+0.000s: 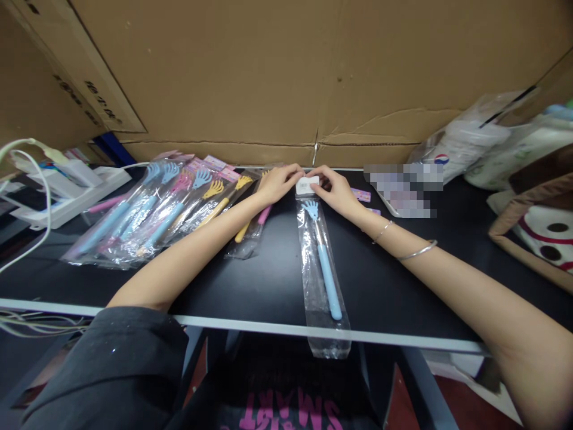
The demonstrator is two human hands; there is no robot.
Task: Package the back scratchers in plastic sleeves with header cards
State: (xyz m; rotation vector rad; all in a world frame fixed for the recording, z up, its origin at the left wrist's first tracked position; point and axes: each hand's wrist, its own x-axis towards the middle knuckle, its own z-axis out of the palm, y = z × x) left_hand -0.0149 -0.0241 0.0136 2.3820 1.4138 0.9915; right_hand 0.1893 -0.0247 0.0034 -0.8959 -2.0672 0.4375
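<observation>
A blue back scratcher (329, 280) lies in a clear plastic bag (308, 263) on the black table. The lower end of the bag hangs over the table's front edge. At the top of the bag is a white card (307, 186) with a small barcode label. My left hand (281, 182) is closed at the card's left corner, its fingertips partly hidden. From the other side, my right hand (336, 190) pinches the card, with the thumb on its face and the index finger at its top edge.
Several bagged back scratchers (174, 197) in blue, pink and yellow lie to the left. A white power strip (67, 191) with cables stands at far left. On the right are a blurred-out flat item (398, 191), a bagged cup (470, 143) and a brown-trimmed bag (505, 227). Cardboard (268, 71) walls the back.
</observation>
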